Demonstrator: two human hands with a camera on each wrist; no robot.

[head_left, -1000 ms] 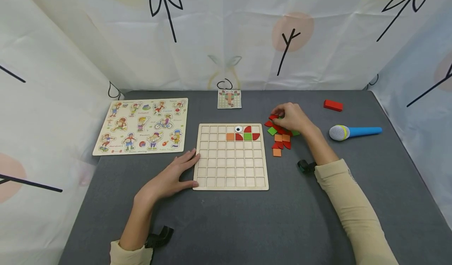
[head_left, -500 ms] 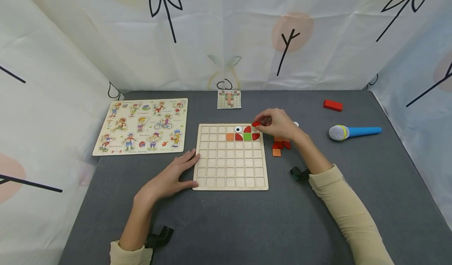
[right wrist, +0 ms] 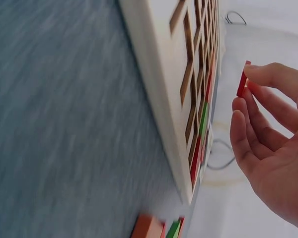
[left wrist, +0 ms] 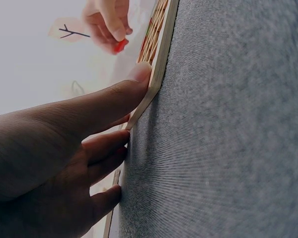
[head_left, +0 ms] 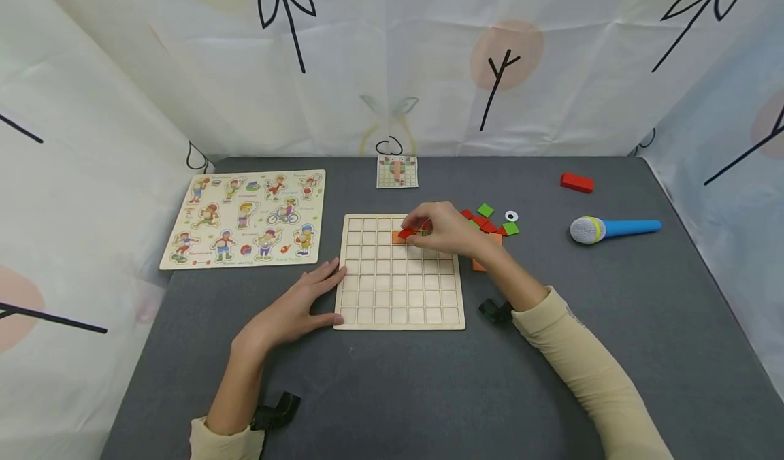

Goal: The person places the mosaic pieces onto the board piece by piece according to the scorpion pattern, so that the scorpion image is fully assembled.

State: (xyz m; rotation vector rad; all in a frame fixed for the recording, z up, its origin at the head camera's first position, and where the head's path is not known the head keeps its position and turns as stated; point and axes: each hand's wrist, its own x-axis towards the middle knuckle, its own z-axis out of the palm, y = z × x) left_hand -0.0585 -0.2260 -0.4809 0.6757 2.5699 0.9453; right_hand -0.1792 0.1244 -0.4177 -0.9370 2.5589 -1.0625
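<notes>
In the head view a wooden grid board (head_left: 398, 298) lies in the middle of the grey table. My left hand (head_left: 290, 310) rests against its left edge; the left wrist view shows the thumb (left wrist: 140, 74) touching the rim, with the other fingers spread along the side. Above the upper rows of the grid, my right hand (head_left: 450, 230) pinches a red tile (right wrist: 242, 82) between thumb and fingertips, raised off the board. An orange tile (head_left: 396, 237) sits in a cell just under the held one. Other inlaid tiles are hidden by the right hand in the head view.
Right of the board lie loose tiles, among them a green tile (head_left: 486, 209) and a white ring-shaped piece (head_left: 511, 216). A toy microphone (head_left: 615, 230) and a red block (head_left: 577, 182) are farther right. A small pattern card (head_left: 397, 172) stands behind; a picture board (head_left: 245, 220) lies left.
My right hand has gone from the loose tile pile leftward over the board's upper rows, carrying a red tile. My left hand has stayed at the board's left edge.
</notes>
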